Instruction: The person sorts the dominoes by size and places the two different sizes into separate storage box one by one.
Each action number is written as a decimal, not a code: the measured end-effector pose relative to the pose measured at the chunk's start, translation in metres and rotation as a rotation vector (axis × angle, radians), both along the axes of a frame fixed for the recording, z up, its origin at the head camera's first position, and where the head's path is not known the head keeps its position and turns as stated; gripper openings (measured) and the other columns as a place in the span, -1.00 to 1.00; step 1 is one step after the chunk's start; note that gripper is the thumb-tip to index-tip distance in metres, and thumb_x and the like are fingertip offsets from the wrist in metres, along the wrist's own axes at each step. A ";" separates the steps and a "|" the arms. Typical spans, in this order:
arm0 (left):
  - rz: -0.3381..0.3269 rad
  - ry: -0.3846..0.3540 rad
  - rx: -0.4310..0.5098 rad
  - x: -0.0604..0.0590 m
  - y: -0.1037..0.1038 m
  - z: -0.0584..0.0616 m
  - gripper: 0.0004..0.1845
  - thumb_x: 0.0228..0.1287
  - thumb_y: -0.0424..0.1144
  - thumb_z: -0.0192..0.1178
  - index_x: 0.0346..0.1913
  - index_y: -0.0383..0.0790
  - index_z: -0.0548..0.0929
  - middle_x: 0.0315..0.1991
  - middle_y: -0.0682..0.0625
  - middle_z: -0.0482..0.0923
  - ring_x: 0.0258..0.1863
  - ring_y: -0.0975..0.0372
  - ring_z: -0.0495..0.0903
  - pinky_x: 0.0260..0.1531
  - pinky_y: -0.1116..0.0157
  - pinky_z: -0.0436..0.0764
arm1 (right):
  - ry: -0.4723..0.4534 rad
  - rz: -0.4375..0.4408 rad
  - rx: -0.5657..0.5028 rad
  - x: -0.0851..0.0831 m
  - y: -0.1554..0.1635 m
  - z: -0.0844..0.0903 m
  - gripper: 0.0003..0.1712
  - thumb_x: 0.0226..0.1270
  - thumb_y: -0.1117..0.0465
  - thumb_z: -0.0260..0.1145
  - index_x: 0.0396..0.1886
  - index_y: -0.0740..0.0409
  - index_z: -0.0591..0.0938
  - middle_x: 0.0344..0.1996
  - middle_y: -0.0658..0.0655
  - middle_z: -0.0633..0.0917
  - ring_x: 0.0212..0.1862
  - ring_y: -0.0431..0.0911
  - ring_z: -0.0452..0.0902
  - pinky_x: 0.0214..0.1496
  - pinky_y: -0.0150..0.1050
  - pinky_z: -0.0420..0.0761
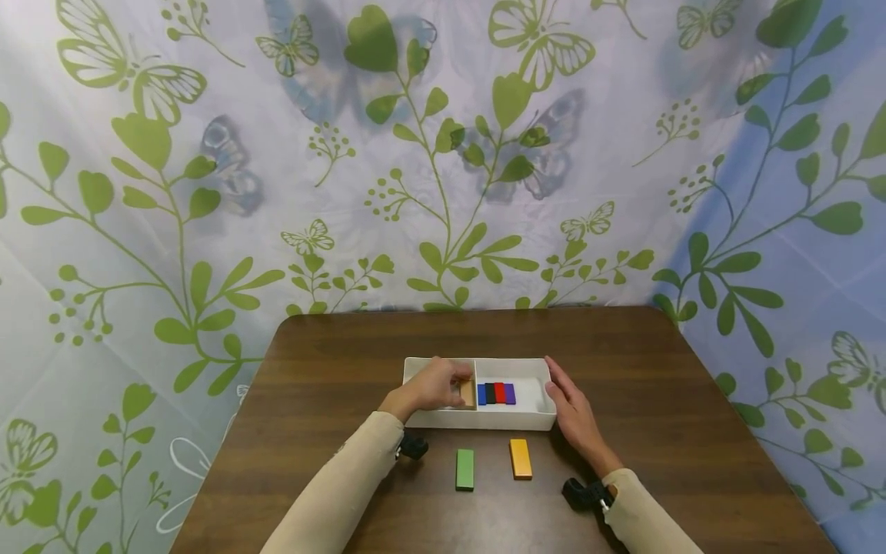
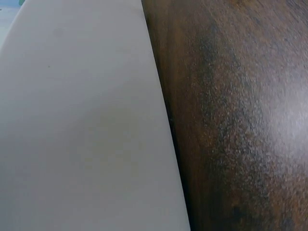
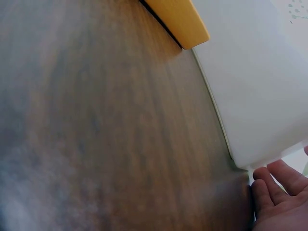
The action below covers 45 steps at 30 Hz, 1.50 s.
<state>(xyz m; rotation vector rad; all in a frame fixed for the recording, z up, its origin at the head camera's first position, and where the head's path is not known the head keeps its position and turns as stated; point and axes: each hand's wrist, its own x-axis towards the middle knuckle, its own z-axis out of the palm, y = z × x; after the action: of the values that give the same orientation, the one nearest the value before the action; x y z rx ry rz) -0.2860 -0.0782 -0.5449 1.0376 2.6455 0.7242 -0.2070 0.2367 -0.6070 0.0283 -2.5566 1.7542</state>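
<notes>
A white two-compartment tray [image 1: 443, 419] sits on the table. My left hand [image 1: 432, 385] reaches over its left compartment, thumb and fingers curled about a tan block [image 1: 468, 394] beside the divider; the palm hides part of that block. Against the tray's right end lies my right hand [image 1: 574, 408], its fingers fairly straight along the outer wall and the thumb near the rim. In the right wrist view the fingers [image 3: 274, 185] touch the tray's corner. Blue, black, red [image 1: 500, 393] and purple blocks stand side by side in the right compartment.
In front of the tray, a green block [image 1: 465, 470] and a yellow-orange block [image 1: 521, 459] lie apart on the brown wooden table [image 1: 346, 338]. A patterned curtain [image 1: 443, 154] hangs behind the table. White tray wall [image 2: 86, 120] fills much of the left wrist view.
</notes>
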 end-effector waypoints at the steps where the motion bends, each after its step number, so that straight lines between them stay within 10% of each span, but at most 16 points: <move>1: 0.009 -0.005 0.000 0.001 0.001 0.000 -0.48 0.21 -0.25 0.66 0.23 -0.17 0.78 0.04 0.04 0.82 -0.09 0.19 0.69 0.12 0.27 0.74 | 0.004 0.001 0.000 0.000 0.000 0.000 -0.33 0.86 0.04 0.01 0.82 -0.23 0.15 0.81 0.08 0.12 0.80 0.23 -0.04 0.75 0.39 0.00; 11: -0.017 0.015 -0.015 -0.002 0.005 0.000 -0.58 0.20 -0.25 0.66 0.09 -0.15 0.77 -0.16 0.02 0.75 -0.19 0.16 0.63 -0.15 0.39 0.59 | 0.015 0.010 0.002 -0.002 0.001 0.002 -0.32 0.85 0.02 0.01 0.82 -0.23 0.14 0.81 0.10 0.11 0.80 0.24 -0.04 0.74 0.40 0.00; 21: 0.015 -0.008 0.023 0.007 -0.007 0.010 -0.43 0.30 -0.16 0.59 0.34 -0.18 0.72 0.28 -0.13 0.77 0.24 0.01 0.77 0.32 0.03 0.72 | 0.001 0.007 0.013 -0.001 0.000 -0.002 -0.32 0.86 -0.03 -0.03 0.83 -0.24 0.11 0.81 0.09 0.09 0.80 0.25 -0.03 0.73 0.42 0.03; 33: -0.007 -0.062 0.251 0.026 -0.029 0.035 -0.26 0.36 -0.03 0.56 0.48 -0.31 0.62 0.38 -0.26 0.68 0.33 -0.22 0.70 0.34 -0.17 0.66 | 0.012 0.004 0.019 -0.002 0.002 -0.001 -0.32 0.87 0.02 -0.03 0.83 -0.23 0.12 0.80 0.13 0.10 0.79 0.28 -0.03 0.72 0.44 0.04; 45: -0.030 -0.023 0.257 0.050 -0.043 0.051 -0.22 0.35 0.07 0.55 0.55 -0.14 0.59 0.44 -0.09 0.66 0.37 -0.01 0.71 0.37 -0.04 0.68 | 0.014 0.005 0.022 -0.002 0.002 0.000 -0.33 0.86 0.05 -0.01 0.82 -0.23 0.14 0.80 0.11 0.13 0.79 0.25 -0.02 0.73 0.42 0.03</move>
<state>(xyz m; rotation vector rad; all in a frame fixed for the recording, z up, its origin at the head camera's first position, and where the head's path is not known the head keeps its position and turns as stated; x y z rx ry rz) -0.2362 -0.1214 -0.4941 1.1206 2.5592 1.0847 -0.2091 0.2382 -0.6074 0.0468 -2.5680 1.7216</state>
